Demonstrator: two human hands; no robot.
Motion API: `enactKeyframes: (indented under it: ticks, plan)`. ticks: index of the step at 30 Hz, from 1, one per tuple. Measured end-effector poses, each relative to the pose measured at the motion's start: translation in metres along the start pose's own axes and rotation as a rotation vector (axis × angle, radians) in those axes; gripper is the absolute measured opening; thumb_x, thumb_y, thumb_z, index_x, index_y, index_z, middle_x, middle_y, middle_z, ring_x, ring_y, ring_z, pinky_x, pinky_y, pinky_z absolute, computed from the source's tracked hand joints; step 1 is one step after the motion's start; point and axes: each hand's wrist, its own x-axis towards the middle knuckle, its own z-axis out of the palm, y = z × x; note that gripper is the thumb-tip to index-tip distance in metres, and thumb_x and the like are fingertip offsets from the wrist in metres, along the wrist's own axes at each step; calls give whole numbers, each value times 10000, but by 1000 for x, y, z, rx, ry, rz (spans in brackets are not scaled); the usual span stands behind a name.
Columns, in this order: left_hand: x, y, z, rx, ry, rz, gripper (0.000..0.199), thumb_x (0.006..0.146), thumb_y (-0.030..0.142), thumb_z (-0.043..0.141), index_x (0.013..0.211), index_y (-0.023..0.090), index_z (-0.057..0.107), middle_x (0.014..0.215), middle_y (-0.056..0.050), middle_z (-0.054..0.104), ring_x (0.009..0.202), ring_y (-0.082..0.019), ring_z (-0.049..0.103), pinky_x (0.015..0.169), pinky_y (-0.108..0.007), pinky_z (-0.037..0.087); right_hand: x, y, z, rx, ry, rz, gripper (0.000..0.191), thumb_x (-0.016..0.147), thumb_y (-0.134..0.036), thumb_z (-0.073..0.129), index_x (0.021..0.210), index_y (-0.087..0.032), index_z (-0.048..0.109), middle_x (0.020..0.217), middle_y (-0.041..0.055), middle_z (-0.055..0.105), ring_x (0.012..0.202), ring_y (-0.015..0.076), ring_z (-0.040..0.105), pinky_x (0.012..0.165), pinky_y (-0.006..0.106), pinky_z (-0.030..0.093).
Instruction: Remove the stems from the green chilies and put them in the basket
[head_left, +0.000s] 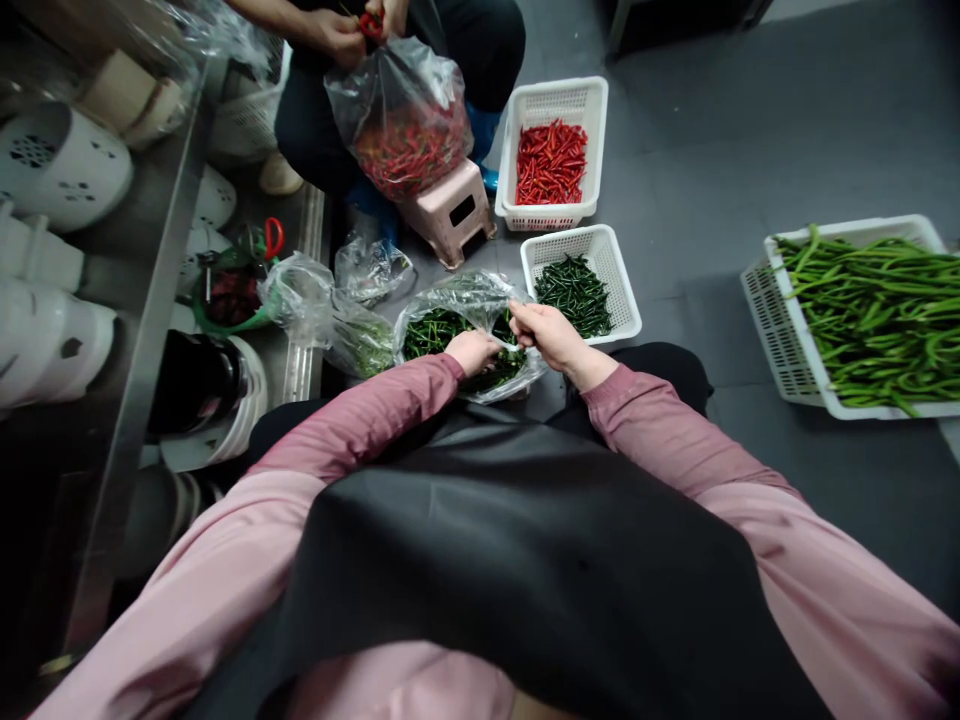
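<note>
In front of my knees stands a clear plastic bag (429,305) of green chillies (433,332), its mouth spread wide. My left hand (474,352) is over the bag's opening with its fingers curled inward; what they hold is hidden. At the bag's right side, my right hand (553,338) is closed, thumb and fingers pinching the bag's film near its rim. Just beyond my right hand sits a white basket (624,290) holding dark green chillies (574,293).
Ahead, a co-worker's hands (345,38) hold something red above a bag of red chillies (412,140) on a pink stool (450,205). A basket (596,110) holds red chillies. Long green peppers (885,310) fill a basket at right. Metal shelving (169,240) with white containers stands left.
</note>
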Motion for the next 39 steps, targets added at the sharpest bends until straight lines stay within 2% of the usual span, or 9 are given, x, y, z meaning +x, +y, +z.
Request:
enactKeyframes:
  ticks: [4,8,13,17,23,29,31,35,39]
  plan:
    - [-31,8,-30,-285,195,-48,211,698,272,694,888,183,711,941,-64,667,861,-183,597,811,-293,468,1,4,0,39,45,23,471,770,-612,568,620,-171,492,593,-1,523,440,55,353,462,215,346]
    - [-56,21,-34,-782,306,-279,259,680,356,712,794,131,653,642,8,586,533,-93,496,533,-235,437,0,11,11,-63,-5,19,357,777,-501,602,825,-150,650,744,10,627,451,52,385,478,217,350]
    - [-63,38,-25,-1125,417,-392,346,610,376,773,748,129,574,610,28,567,471,-67,479,456,-215,417,-8,16,24,-408,51,-225,219,831,-305,580,967,-173,691,936,50,673,858,159,592,829,290,437]
    - [-65,47,-31,-1036,453,-457,290,631,319,770,697,129,561,535,46,532,433,-63,465,427,-204,398,-14,14,27,-589,159,-462,242,865,-307,554,1030,-203,696,1057,97,620,990,198,565,911,321,412]
    - [-71,60,-42,-762,359,-425,188,659,235,755,668,119,607,458,56,500,392,-71,454,391,-194,355,-10,19,29,-585,59,-346,174,782,-296,647,915,-207,714,917,55,662,885,191,592,855,319,432]
    - [-67,54,-48,-951,294,-501,151,822,236,615,837,91,654,605,14,578,427,-64,506,422,-193,425,3,15,17,-427,229,-284,121,805,-274,551,832,-178,619,926,56,643,929,188,569,872,325,429]
    - [-64,49,-48,-1044,263,-563,212,864,277,572,915,87,650,661,-7,597,452,-74,543,442,-205,453,4,12,12,-287,174,-158,116,820,-291,513,808,-188,564,893,37,637,876,170,575,784,296,462]
    - [-60,44,-47,-1057,225,-610,279,870,338,573,1002,103,643,719,-25,624,431,-81,541,436,-222,450,-2,10,10,-38,-139,88,112,814,-280,541,816,-192,472,775,16,647,669,122,571,603,238,457]
    - [-55,55,-49,-875,179,-600,303,895,364,526,950,96,657,525,10,544,391,-94,495,415,-212,407,-8,16,19,12,-233,123,123,801,-244,580,818,-175,480,620,-37,566,530,85,511,522,209,411]
